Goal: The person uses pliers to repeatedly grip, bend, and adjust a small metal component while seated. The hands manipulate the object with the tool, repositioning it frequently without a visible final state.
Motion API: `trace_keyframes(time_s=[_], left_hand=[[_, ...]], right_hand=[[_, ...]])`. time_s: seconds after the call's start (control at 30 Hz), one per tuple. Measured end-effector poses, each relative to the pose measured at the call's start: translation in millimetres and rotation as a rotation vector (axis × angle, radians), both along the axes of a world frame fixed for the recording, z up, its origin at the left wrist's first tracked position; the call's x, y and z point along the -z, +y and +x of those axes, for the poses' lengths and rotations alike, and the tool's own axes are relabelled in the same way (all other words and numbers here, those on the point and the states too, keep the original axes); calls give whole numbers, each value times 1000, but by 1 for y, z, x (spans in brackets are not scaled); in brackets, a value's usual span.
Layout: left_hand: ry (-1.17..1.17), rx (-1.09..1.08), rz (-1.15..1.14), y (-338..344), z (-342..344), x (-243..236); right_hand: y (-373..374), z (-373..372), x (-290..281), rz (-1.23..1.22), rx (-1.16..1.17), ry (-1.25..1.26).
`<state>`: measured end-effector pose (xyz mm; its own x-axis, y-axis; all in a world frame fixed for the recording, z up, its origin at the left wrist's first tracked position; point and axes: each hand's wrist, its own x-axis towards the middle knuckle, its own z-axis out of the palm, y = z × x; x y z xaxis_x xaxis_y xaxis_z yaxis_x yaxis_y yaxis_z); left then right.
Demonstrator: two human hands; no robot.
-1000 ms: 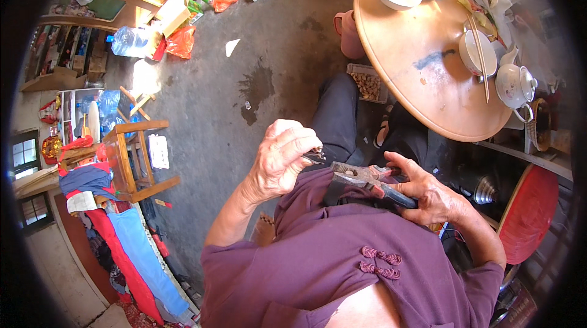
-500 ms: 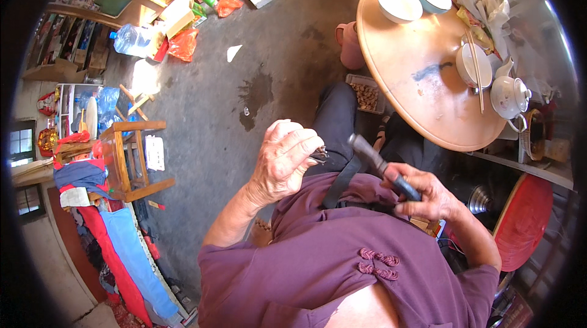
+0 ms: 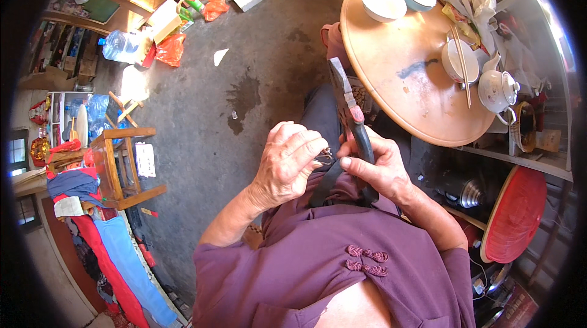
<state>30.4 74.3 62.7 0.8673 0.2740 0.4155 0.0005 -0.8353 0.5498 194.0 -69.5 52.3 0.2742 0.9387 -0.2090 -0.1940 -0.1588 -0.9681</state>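
In front of my lap, my left hand is closed, with a few small dark pieces pinched at its fingertips. Their kind is too small to make out. Close beside it, my right hand grips a pair of pliers with dark handles and a reddish patch near the joint. The grey metal jaws point up and away from me, toward the edge of the round table. The fingertips of both hands nearly meet, and the pliers' jaws are apart from the small pieces.
At the right stands a round wooden table with bowls, chopsticks and a teapot. A red round lid-like disc leans at the lower right. A wooden stool is on the left. Bags and a plastic bottle lie farther back.
My right hand has moved left toward my left hand, and the pliers have swung up so their jaws point away from me. The left hand keeps its pinch. The view has shifted slightly.
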Motion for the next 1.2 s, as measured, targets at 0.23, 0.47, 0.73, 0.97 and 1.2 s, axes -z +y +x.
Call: trace_keyframes(time_s=[0.23, 0.47, 0.73, 0.97, 1.2], left_hand=[[27, -49, -41, -5, 0, 5], [67, -98, 31, -15, 4, -2], [105, -39, 45, -16, 8, -6], [126, -14, 13, -16, 6, -2], [73, -45, -79, -12, 0, 1]], right_hand=[[-4, -11, 0, 54, 61, -201], [-4, -16, 11, 123, 121, -357], [-7, -17, 18, 209, 114, -425], [-8, -17, 20, 202, 79, -420], [-13, -9, 17, 63, 85, -298]])
